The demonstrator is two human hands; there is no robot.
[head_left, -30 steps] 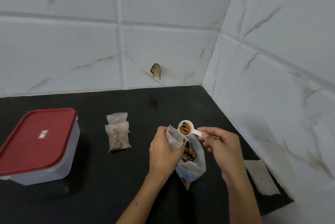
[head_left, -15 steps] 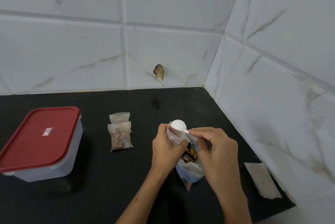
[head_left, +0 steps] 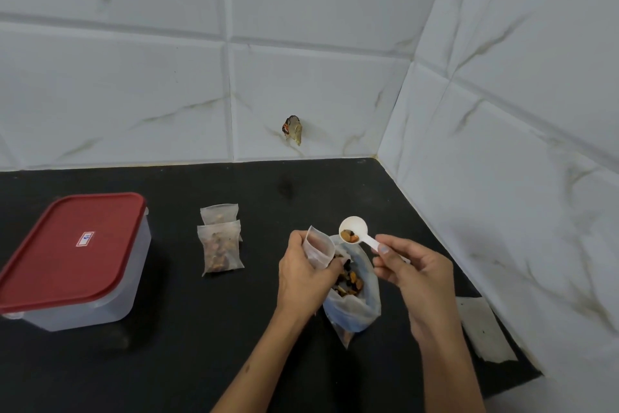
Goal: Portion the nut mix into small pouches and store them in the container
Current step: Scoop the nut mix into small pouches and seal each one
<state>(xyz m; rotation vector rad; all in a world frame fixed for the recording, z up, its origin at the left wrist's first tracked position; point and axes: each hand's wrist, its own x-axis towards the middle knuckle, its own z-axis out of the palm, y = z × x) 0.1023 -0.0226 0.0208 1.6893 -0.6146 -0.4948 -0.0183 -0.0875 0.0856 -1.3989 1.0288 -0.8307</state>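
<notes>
Forearms, two of them, rise from the bottom edge of the frame over a black counter (head_left: 167,362) toward the middle. One left hand (head_left: 303,273) curls its fingers round one small empty pouch (head_left: 318,249), holding it mouth-up just left of centre; the same hand lies against the rim of one larger clear bag of nut mix (head_left: 351,299), which stands open on the counter between the two hands with dark and orange pieces showing inside. One right hand (head_left: 413,270) pinches the handle of one white scoop (head_left: 354,234) between thumb and fingers; the scoop bowl is held above the bag's mouth, just right of the pouch opening, and carries a few nuts. One pale scrap of paper (head_left: 482,332) lies flat at the lower right, near the counter's edge by the wall. Left of centre, two filled pouches (head_left: 221,250) lie on the counter, the nearer overlapping the farther, well apart from the hands. At the far left sits one translucent container (head_left: 127,285) with one red lid (head_left: 72,250) closed on it. Farther back, one small brownish object (head_left: 293,129) sticks to the white tiled wall (head_left: 134,94) above the counter
</notes>
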